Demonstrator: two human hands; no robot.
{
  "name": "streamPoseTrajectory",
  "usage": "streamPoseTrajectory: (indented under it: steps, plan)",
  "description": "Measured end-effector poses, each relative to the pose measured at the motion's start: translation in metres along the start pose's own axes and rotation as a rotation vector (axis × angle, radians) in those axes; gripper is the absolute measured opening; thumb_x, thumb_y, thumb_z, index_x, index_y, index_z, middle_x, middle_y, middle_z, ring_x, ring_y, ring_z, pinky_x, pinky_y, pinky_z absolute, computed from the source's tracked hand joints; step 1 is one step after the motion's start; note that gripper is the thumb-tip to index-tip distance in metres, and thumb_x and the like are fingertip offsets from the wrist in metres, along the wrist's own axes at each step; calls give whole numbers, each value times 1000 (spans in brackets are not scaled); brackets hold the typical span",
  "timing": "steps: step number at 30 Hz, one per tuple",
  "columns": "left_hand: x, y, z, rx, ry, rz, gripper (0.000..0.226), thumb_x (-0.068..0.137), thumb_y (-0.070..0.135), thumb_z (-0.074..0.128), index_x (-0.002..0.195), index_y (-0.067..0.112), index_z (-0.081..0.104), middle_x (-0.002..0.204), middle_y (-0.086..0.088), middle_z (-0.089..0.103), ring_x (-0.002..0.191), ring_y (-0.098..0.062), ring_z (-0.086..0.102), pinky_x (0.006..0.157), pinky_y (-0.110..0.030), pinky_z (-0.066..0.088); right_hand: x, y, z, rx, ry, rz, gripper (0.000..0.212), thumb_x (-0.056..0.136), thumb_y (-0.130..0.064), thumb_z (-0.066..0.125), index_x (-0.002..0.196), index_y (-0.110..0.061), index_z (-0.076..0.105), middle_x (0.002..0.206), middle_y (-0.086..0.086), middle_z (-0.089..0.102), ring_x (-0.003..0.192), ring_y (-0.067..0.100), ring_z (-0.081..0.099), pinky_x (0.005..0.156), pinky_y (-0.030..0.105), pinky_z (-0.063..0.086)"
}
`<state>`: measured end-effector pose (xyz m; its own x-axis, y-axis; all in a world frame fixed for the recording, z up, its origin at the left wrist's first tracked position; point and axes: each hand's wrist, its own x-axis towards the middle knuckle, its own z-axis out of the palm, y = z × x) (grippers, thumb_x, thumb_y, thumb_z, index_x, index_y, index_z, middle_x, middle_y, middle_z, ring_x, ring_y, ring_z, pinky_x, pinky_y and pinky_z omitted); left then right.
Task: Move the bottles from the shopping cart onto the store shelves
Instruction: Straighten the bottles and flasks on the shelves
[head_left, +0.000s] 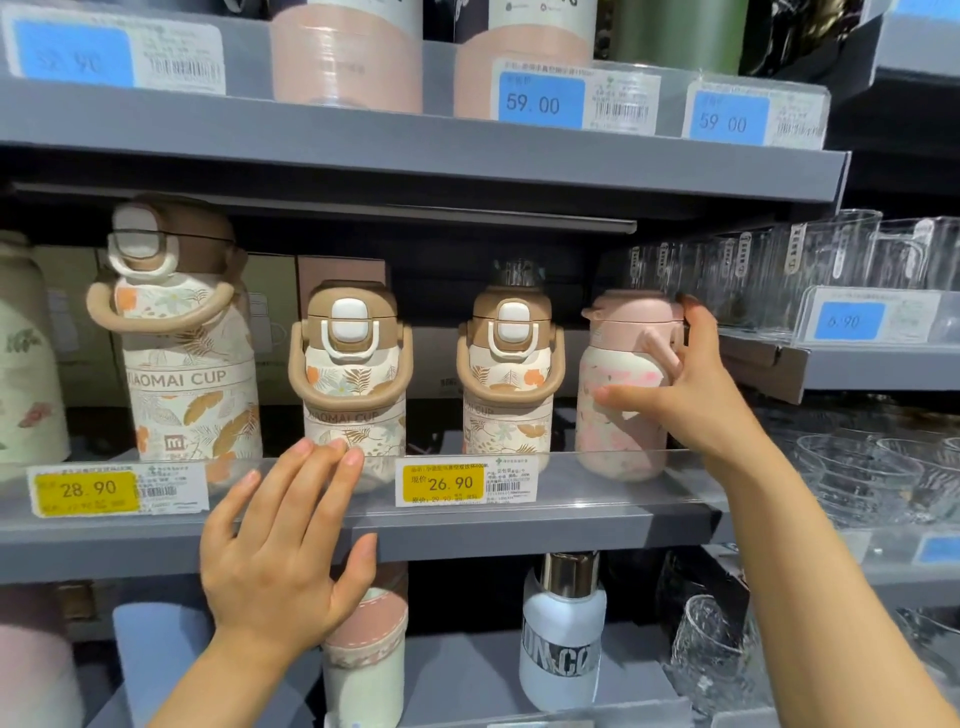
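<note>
A pink flowered bottle stands at the right end of the middle shelf. My right hand grips its right side, thumb across the front and fingers curled round the lid. Two small brown-lidded leaf-print bottles stand to its left, and a larger one further left. My left hand is raised in front of the shelf edge with its fingers straight, fingertips near the base of the left small bottle, holding nothing. The shopping cart is out of view.
Pink and green flasks fill the upper shelf. On the lower shelf stand a pink-banded bottle and a white bottle. Clear glasses and glass bowls crowd the shelves to the right. Price tags line the shelf edges.
</note>
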<state>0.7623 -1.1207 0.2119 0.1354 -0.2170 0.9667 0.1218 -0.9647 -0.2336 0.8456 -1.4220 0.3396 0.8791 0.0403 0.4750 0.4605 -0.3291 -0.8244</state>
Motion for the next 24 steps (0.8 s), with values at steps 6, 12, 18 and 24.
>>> streamPoseTrajectory:
  steps: [6,12,18,24]
  plan:
    - [0,0,0,8,1,-1,52,93,38,37,136,11,50,133,-7,56,125,-25,49,113,-31,19,-8,2,11,-110,145,-22,109,71,-18,79,150,-35,6,142,-11,49,122,22,49,92,38,44]
    - [0,0,0,10,3,1,52,93,38,38,136,11,50,131,-10,60,125,-26,49,113,-32,19,-22,-1,32,-511,412,-121,108,70,-44,78,150,-23,9,134,11,51,120,37,48,86,45,43]
    - [0,0,0,-12,6,-5,52,93,39,38,136,11,49,132,-9,59,125,-25,49,113,-32,19,-20,2,8,-52,165,-36,117,66,-43,84,151,-38,3,148,5,31,125,18,41,100,38,38]
    - [-2,-1,1,9,9,6,53,94,40,37,139,12,47,136,-7,54,126,-25,48,114,-32,19,-9,0,3,-90,14,28,107,67,-20,83,145,-42,12,125,0,46,105,25,54,86,45,54]
